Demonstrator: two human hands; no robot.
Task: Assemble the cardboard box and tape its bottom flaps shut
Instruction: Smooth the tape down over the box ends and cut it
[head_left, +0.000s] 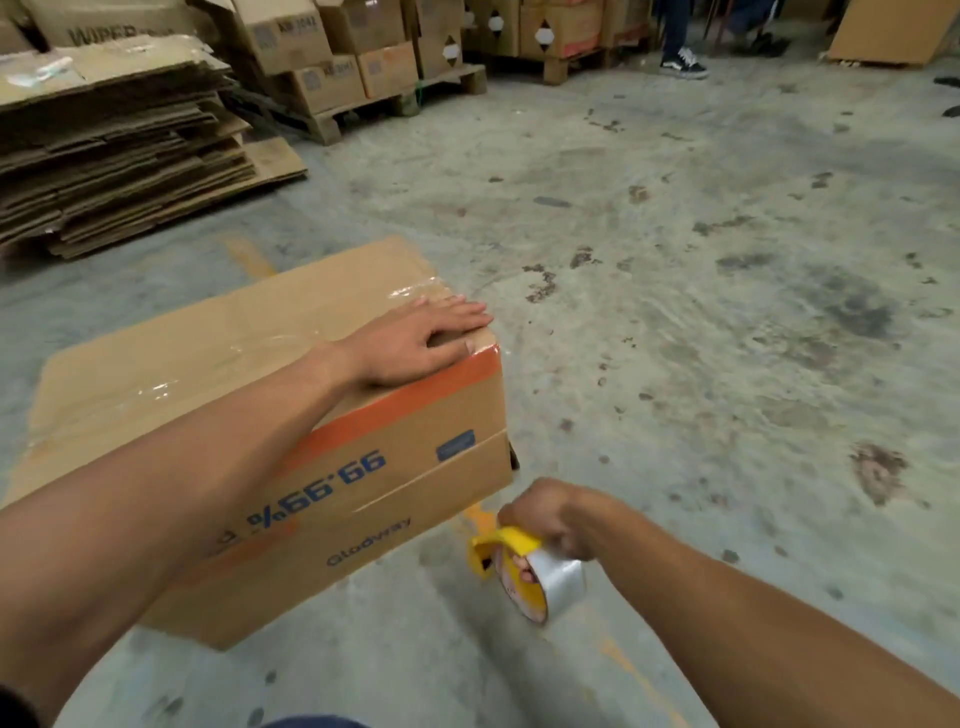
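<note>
pressing flat, left hand (421, 340) splays on box (291, 415); right hand (556, 519) grips tape dispenser (524, 566).

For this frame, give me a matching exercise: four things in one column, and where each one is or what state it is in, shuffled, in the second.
Things:
1. left hand
2. right hand
3. cardboard box
4. stack of flattened cartons

Places or states:
A. piled on the floor at the far left
B. pressed flat on the box's taped top face, near its far corner
C. gripping the yellow tape dispenser, low beside the box
D. printing upside down, clear tape along its top seam

Pairs: 1-B, 2-C, 3-D, 4-A
</note>
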